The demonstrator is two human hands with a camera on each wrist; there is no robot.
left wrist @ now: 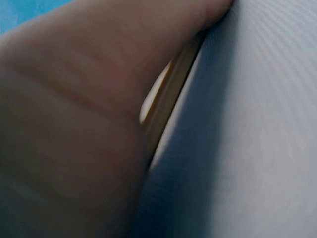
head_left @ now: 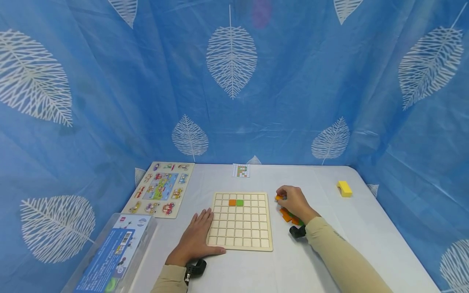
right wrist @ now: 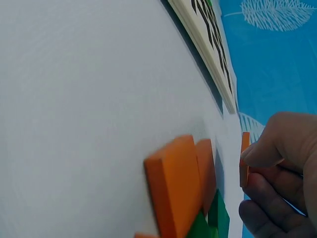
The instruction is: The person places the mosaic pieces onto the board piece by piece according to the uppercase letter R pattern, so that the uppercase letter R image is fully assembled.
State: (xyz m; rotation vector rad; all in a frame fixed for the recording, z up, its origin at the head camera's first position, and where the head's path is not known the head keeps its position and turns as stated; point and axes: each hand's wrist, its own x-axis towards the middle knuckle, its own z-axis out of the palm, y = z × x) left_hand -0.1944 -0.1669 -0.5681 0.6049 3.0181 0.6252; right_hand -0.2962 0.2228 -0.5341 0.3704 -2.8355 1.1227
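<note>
A square wooden grid board [head_left: 239, 240] lies mid-table, with one orange tile [head_left: 232, 202] and one green tile [head_left: 239, 202] side by side in its second row. My left hand [head_left: 196, 236] rests at the board's left edge, fingers straight and thumb along the near corner. To the right of the board, my right hand [head_left: 294, 201] pinches an orange tile [right wrist: 244, 161] between thumb and fingers. Below that hand lies a small pile of orange tiles [right wrist: 176, 188] and green tiles [right wrist: 218, 218], partly hidden by the hand in the head view.
A small pattern card [head_left: 241, 170] lies behind the board. A vehicle picture puzzle [head_left: 161, 189] and a clear plastic case [head_left: 117, 252] are on the left. A yellow arch block [head_left: 344, 189] sits at the far right. Blue leaf-print curtains [head_left: 234, 122] surround the table.
</note>
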